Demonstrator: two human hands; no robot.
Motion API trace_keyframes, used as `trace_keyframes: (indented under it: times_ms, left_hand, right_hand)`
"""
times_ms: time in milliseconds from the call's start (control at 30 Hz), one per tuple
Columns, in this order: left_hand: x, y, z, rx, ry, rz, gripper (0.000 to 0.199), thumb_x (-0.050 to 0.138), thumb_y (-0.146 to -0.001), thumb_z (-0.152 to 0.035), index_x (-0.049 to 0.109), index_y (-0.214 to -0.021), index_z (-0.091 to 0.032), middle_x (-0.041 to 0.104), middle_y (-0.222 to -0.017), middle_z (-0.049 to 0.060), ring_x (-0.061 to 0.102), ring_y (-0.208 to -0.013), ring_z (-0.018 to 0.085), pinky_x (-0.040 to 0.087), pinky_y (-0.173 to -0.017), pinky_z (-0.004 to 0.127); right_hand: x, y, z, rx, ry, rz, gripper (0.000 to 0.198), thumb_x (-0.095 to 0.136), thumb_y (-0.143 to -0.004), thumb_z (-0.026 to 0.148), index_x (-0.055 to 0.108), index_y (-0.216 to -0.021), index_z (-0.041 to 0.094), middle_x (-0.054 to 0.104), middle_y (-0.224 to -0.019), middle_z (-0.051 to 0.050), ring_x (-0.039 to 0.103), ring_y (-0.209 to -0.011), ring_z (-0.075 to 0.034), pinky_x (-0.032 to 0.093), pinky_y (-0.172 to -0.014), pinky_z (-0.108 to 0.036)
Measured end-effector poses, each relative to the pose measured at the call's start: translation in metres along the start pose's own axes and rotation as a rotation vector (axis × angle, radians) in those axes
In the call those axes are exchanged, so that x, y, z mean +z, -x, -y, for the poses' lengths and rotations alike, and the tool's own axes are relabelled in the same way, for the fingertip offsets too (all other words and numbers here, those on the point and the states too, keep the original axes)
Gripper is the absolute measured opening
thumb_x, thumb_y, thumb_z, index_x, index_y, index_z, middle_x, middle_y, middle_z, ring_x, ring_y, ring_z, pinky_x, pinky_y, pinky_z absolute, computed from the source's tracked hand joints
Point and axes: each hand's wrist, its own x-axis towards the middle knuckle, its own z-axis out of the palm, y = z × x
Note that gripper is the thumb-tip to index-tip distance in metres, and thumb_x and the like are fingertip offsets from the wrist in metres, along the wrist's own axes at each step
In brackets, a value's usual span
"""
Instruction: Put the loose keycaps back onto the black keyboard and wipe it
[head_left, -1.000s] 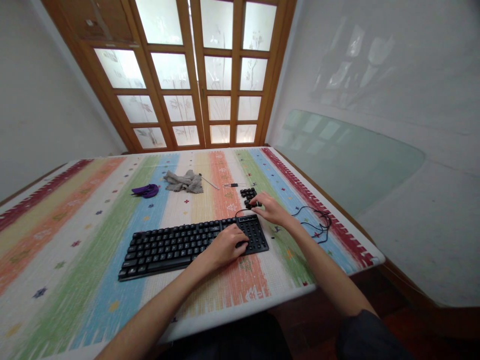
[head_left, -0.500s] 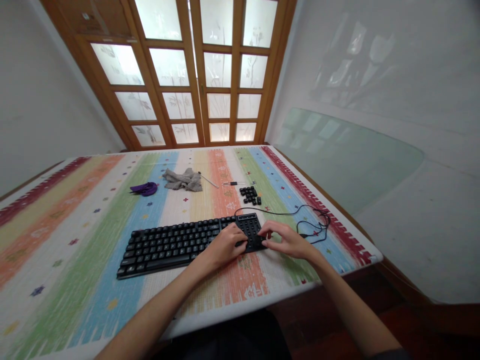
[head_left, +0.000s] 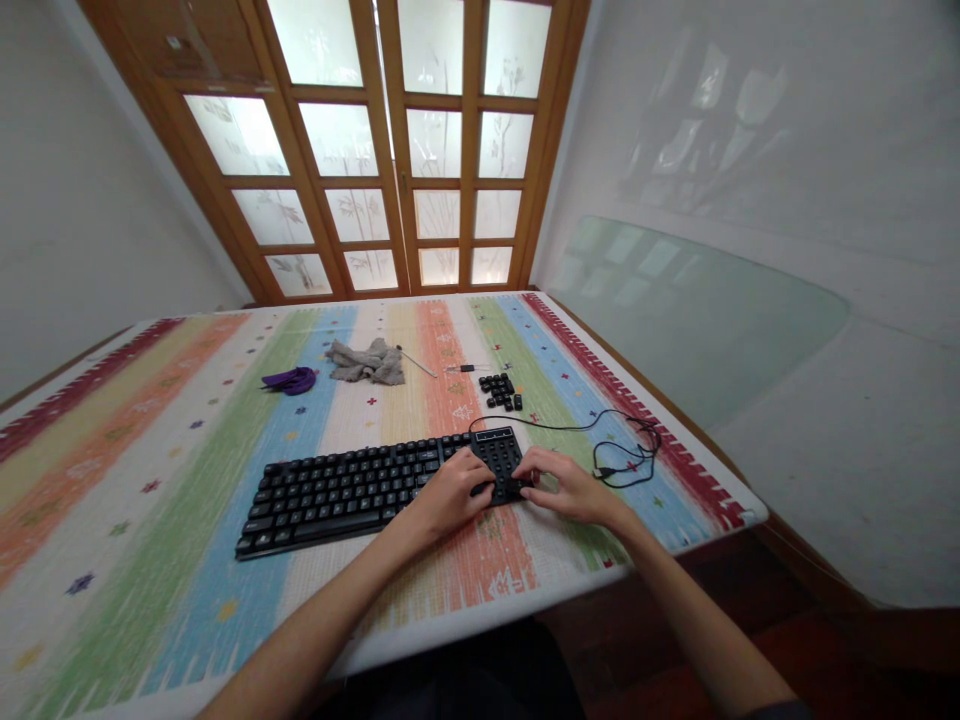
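Observation:
A black computer keyboard (head_left: 330,505) lies slightly slanted on the striped tablecloth, its number pad (head_left: 504,455) at the right end with the keycaps off over most of it. My left hand (head_left: 457,482) rests on the keyboard just left of the pad, fingers curled over it and thumb at the pad's lower edge. At the pad's lower right corner, my right hand (head_left: 562,485) has thumb and forefinger pinched close together; whatever is between them is too small to make out. Behind the pad sits a group of loose black keycaps (head_left: 497,388).
The keyboard's cable (head_left: 630,445) loops on the right. Farther back lie a small black-handled tool (head_left: 467,368), a thin stick (head_left: 418,362), a grey cloth (head_left: 367,362) and a purple item (head_left: 291,380). The table's front edge (head_left: 450,640) runs below my forearms.
My right hand has shifted slightly left and down over the pad's lower right corner, its fingertips closer together. My left hand stays in place.

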Motion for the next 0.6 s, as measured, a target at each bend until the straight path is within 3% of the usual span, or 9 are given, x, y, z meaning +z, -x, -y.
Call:
trace_keyframes:
  times_ms: [600]
  left_hand:
    - [0.0036, 0.0009, -0.0005, 0.0, -0.052, -0.027, 0.01, 0.064, -0.086, -0.014, 0.073, -0.089, -0.016, 0.07, -0.09, 0.008, 0.065, -0.084, 0.018, 0.054, -0.078, 0.029]
  right_hand:
    - [0.0036, 0.0025, -0.0007, 0.012, 0.006, 0.016, 0.014, 0.063, -0.089, 0.021, 0.066, -0.102, 0.02, 0.064, -0.095, -0.004, 0.058, -0.083, -0.017, 0.047, -0.077, -0.03]
